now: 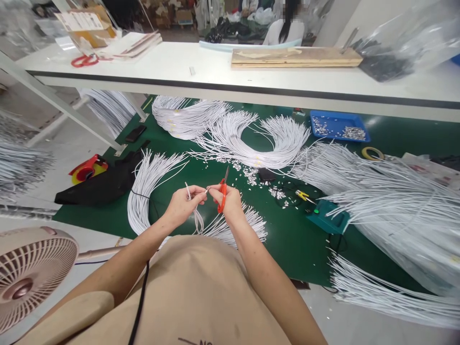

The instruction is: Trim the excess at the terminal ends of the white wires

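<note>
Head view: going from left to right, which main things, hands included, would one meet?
Round pinkish fan with slatted grille, red-and-yellow tape dispenser, bare left hand, bare right hand with red-handled metal scissors, small black rectangular object, shallow blue plastic tray, yellowish ring-shaped tape roll.

Scissors: orange-red handles, slim metal blades pointing away from the body; held in the right hand, above the green desk.
White cable: thin, one length sticking up through the left hand.
Cable tip: at both hands' fingertips, too small to make out.
</note>
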Motion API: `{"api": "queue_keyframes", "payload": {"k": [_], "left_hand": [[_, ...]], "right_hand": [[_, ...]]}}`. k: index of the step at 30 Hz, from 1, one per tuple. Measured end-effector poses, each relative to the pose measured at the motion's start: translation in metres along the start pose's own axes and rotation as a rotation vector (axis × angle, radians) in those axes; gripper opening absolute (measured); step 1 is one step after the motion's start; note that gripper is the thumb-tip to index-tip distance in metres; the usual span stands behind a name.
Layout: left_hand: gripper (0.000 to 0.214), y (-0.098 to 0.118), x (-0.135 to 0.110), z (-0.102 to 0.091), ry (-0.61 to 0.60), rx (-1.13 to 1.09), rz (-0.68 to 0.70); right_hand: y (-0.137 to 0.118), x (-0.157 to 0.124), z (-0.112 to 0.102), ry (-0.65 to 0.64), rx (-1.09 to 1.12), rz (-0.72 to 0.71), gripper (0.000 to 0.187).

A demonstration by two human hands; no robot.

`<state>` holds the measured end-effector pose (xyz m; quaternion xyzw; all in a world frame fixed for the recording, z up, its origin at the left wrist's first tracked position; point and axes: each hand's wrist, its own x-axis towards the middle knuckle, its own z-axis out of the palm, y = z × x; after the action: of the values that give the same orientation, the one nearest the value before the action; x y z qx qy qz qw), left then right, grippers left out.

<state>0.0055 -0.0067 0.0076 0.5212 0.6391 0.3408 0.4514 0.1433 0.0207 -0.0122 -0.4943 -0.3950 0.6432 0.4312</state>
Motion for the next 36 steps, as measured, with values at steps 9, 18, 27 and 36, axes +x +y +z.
{"api": "queue_keyframes", "payload": {"k": [9, 18, 27, 36], "left_hand": [[0.031, -0.004, 0.003, 0.0, 0.006, -0.056, -0.019], [0.028, -0.005, 0.004, 0.003, 0.021, -0.042, 0.02], [0.026, -0.004, 0.005, 0.003, -0.083, -0.131, -0.024], [0.034, -0.001, 0.006, -0.007, -0.296, -0.385, -0.056]], "right_hand": [[0.002, -0.002, 0.0, 0.014, 0.084, 0.001, 0.024], [0.004, -0.001, 0.003, 0.036, 0.216, 0.072, 0.021], [0.015, 0.002, 0.008, 0.016, 0.348, 0.126, 0.019], [0.001, 0.006, 0.007, -0.002, 0.104, 0.078, 0.018]]}}
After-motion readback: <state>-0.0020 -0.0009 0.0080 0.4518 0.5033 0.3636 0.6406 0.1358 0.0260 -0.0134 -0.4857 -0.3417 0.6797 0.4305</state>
